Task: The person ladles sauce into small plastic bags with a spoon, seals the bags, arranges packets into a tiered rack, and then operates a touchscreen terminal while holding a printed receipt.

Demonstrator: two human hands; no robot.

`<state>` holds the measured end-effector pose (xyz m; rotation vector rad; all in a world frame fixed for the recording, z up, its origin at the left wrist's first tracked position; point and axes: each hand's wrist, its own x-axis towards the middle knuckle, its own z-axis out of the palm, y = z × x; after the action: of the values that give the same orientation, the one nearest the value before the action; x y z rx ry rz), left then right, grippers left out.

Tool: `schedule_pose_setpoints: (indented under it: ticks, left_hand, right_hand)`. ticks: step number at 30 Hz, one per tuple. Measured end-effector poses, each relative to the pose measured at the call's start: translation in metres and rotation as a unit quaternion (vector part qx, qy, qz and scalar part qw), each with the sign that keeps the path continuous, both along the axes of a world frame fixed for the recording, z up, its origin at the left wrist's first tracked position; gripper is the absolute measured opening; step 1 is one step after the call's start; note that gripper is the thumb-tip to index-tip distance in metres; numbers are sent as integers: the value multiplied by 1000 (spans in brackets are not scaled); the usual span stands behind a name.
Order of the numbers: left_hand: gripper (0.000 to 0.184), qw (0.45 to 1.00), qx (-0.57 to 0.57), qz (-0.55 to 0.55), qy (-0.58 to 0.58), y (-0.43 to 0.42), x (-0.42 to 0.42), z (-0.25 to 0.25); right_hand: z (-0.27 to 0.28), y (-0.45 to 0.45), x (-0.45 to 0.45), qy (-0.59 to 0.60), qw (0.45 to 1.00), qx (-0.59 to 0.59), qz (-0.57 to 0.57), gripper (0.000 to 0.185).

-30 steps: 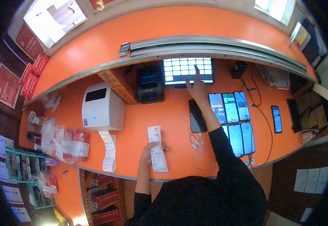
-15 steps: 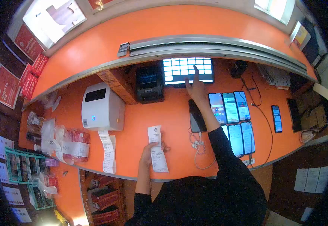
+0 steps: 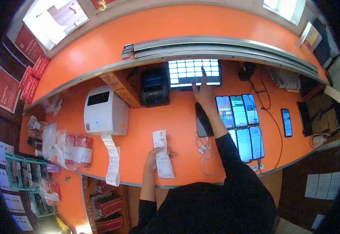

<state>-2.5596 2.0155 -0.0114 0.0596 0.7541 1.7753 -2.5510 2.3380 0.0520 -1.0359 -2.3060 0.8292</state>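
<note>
My left hand [image 3: 152,159] is closed around a white printed receipt [image 3: 164,165], its thumb lying across the front and fingertips showing at the right edge. My right hand [image 3: 204,93] is at the lit touchscreen [image 3: 177,72], fingers apart and one stretched up over the grid of tiles. Whether a fingertip presses the glass I cannot tell. A white receipt printer [image 3: 104,111] stands to the left, with a printed paper strip [image 3: 113,165] hanging out over the counter edge. Under my right forearm lies a dark phone [image 3: 203,121] with a cable and a beaded strap.
Several lit phones [image 3: 239,111] lie in rows right of my forearm, and another phone [image 3: 286,123] lies farther right. A black printer [image 3: 154,87] sits beside the touchscreen. Plastic-wrapped red packets [image 3: 82,150] are at the left. The orange shelf [image 3: 201,21] with a metal rail overhangs the back.
The paper strip from the white printer has grown longer and now reaches lower, past the counter edge. Both hands have stayed almost in place.
</note>
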Motion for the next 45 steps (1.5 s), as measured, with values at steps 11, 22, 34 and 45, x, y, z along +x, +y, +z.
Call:
schedule_pose_setpoints:
  ticks: [11,22,34,45]
  left_hand:
    - [54,999,37,-17,-14,-3,-4,-10]
    - [55,1000,-11,-10,17,-5,-6,-18]
    - [52,1000,27,-10,-8,-3,-4,-7]
    - [47,1000,-10,0,-4,-3,-1,-1]
  right_hand:
    - [-18,15,8,37,994,65,-75,73]
    - [-4,20,12,-6,995,55,-78,74]
    - [-7,24,12,13,993,84,-85,69]
    - [-12,25,12,44,992,87,-76,69]
